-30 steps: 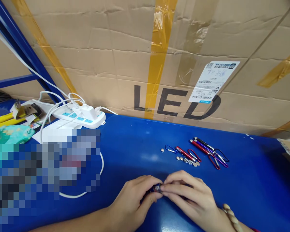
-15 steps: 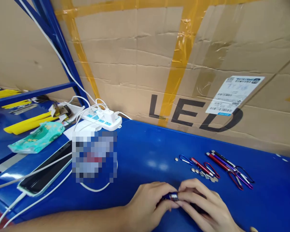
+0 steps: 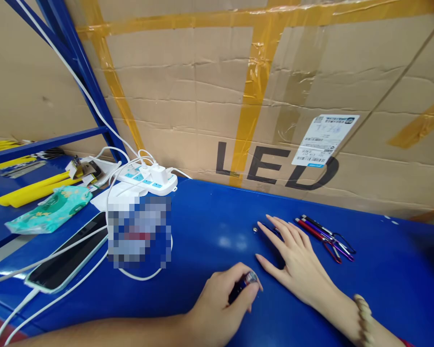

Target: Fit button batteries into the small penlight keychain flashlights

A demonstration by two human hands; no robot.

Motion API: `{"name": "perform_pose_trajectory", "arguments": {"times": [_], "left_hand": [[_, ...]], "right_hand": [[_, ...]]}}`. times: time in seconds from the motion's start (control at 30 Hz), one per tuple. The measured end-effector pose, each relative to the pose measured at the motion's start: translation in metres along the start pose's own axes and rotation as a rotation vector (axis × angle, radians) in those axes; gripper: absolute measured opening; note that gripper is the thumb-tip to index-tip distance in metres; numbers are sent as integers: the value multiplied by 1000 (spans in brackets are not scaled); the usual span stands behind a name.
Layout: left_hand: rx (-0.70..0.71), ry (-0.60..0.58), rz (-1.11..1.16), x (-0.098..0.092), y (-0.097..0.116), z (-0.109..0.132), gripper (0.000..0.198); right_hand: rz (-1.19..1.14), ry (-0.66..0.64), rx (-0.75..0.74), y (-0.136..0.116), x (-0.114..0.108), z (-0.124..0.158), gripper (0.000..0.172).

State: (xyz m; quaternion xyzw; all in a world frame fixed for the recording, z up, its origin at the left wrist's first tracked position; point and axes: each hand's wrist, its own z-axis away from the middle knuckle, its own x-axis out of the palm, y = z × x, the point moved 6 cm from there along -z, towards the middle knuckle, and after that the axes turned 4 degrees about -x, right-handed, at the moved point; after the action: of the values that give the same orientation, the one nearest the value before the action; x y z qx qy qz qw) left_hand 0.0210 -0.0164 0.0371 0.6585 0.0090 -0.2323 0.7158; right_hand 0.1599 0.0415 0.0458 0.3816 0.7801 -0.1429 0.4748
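My left hand (image 3: 219,301) is closed around a small dark blue flashlight tube (image 3: 249,279), its silvery end showing between thumb and fingers. Most of the tube is hidden in the palm. To the right, my right hand (image 3: 294,258) stretches forward with its fingers spread and nothing visibly held. By its fingertips lies a small round button cell (image 3: 255,230). Parts of a blue carabiner clip (image 3: 277,232) peek out between the fingers. The hand covers the spot where a red flashlight and several other cells lay.
Slim red, purple and black flashlights with carabiner clips (image 3: 320,233) lie right of my right hand. A phone (image 3: 67,255), white cables and a power strip (image 3: 148,178) occupy the left. Behind stands a large cardboard box (image 3: 188,106).
My right hand has left the flashlight tube and reached forward over the small parts, its fingers spreading. The left hand keeps hold, with the tube's end now tipped upward.
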Motion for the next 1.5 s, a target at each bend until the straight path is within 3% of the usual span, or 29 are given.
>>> {"name": "perform_pose_trajectory", "arguments": {"times": [0.13,0.33,0.77,1.03,1.2,1.33,1.5], "left_hand": [[67,-91,13,11,1,6,15],[47,-92,28,11,-1,6,16],[57,-122,-6,12,3,6,16],[56,-120,4,13,1,6,15],[54,-123,17,12,1,6,15],[85,-113,-5,10,4,3,15],[127,48,-69,-10,9,-5,19]], "right_hand": [[6,-46,14,0,4,2,46],[-27,-58,1,-1,5,3,54],[-120,-153,-79,-4,11,2,51],[-135,-87,-108,-8,0,-2,39],[-264,54,-78,-13,-11,-4,16],[-334,125,-51,-16,-15,-2,12],[-410,65,-94,-19,-9,-1,18]]}}
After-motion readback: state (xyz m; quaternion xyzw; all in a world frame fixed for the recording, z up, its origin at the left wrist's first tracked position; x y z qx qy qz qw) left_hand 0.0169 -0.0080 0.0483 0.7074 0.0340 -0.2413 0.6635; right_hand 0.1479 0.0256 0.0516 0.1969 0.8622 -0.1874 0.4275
